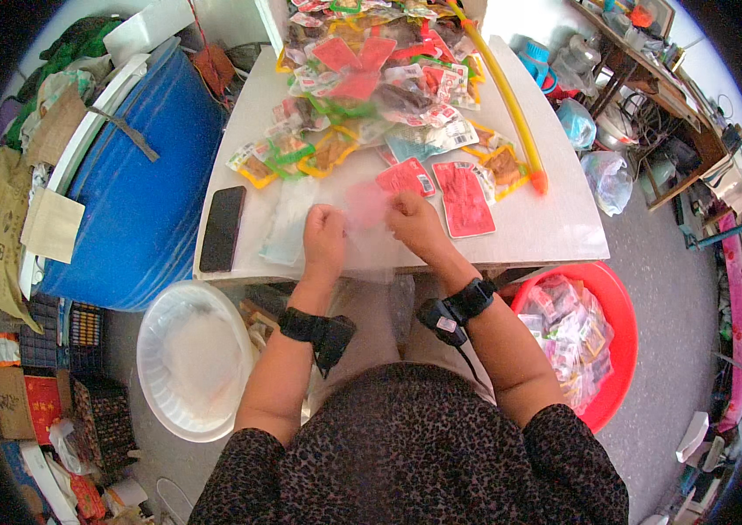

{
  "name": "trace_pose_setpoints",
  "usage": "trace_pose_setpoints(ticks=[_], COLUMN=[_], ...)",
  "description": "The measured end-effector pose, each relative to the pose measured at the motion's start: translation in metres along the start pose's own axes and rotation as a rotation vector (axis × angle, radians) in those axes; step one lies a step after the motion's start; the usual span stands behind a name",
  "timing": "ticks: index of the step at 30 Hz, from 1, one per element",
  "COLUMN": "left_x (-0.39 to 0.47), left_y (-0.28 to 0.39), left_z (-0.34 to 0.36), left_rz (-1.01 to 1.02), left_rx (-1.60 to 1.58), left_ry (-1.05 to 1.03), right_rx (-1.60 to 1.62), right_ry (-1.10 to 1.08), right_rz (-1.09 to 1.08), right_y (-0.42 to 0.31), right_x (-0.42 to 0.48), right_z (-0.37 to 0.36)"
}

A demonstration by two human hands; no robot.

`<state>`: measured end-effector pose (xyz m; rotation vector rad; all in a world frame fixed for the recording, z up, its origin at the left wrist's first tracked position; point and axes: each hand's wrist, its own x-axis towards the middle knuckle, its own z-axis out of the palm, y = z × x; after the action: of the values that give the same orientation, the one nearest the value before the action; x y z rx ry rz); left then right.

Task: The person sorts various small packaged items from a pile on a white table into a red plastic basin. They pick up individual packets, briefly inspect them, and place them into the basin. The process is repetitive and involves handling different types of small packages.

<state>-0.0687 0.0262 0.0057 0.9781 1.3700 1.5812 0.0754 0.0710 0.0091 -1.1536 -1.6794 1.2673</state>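
Observation:
My left hand (324, 234) and my right hand (414, 222) are raised just above the table's near edge, fingers curled. Between them is a blurred, see-through pink packet (367, 205), apparently pinched at both sides; motion blur hides its outline. Two red snack packets (465, 199) lie flat to the right of my right hand, one partly behind its fingers. Beside my left hand lies a pale, clear plastic bag (287, 226). Farther back spreads a heap of small vacuum-sealed food packets (403, 98) in red, green and yellow wrappers.
A black phone (223, 228) rests at the white table's (558, 226) left corner. A yellow stick (509, 98) with an orange end lies along the right. Below stand a white plastic basin (154, 367) and a red basin (623, 341) full of packets. A blue barrel (141, 177) stands left.

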Motion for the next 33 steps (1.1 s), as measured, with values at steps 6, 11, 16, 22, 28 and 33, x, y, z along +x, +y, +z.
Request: trace_pose_setpoints(ticks=[6,11,16,22,28,33], left_x=[-0.005,-0.009,-0.011,-0.011,-0.009,-0.007], left_y=[-0.023,-0.023,-0.02,-0.022,-0.028,-0.027], left_z=[-0.001,0.002,0.005,0.003,0.001,0.002], left_rz=[0.233,0.32,0.341,0.323,0.368,0.449], left_rx=[0.468,0.497,0.528,0.525,0.575,0.564], left_ry=[0.002,0.032,0.025,0.014,-0.013,-0.002], right_rx=[-0.228,-0.329,-0.53,-0.58,-0.489,-0.214], right_ry=[-0.184,0.129,0.178,0.121,0.108,0.089], right_rz=[-0.19,-0.127,-0.1,-0.009,0.131,0.061], right_y=[-0.016,-0.011,0.0,-0.001,0.002,0.01], right_x=[-0.006,0.022,0.051,0.066,0.068,0.061], right_z=[-0.005,-0.041,-0.056,-0.046,-0.045,-0.063])
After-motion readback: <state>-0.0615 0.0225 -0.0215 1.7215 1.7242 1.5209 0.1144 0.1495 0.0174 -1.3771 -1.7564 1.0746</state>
